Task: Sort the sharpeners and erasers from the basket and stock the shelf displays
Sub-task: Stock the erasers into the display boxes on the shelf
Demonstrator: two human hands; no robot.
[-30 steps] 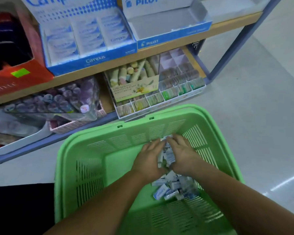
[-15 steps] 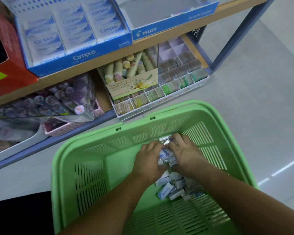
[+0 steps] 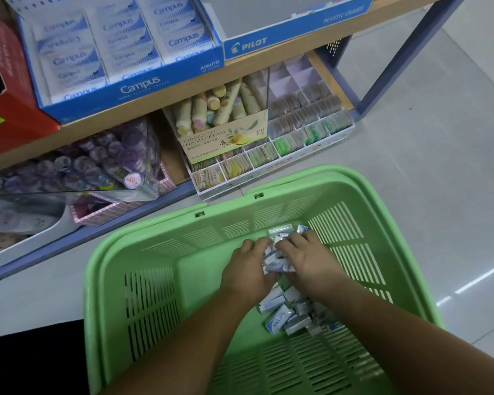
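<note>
Basket (image 3: pixel 157 238), green plastic, on floor (image 3: pixel 417 172) near shelf (image 3: pixel 166 102). Contents: wrapped erasers (image 3: pixel 278 319), heaped right of centre. Left hand (image 3: pixel 247 270) and right hand (image 3: pixel 311 262) inside, fingers curled round a clutch of erasers between them. Campus display box (image 3: pixel 131 89) far left, stocked.

Dim, even indoor light; glare streaks on the floor (image 3: pixel 468 283); soft focus; wide-angle bending at edges.

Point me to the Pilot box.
In the head view the Pilot box sits on the upper shelf, top right of centre, directly right of the Campus box and above the compartment tray.
</note>
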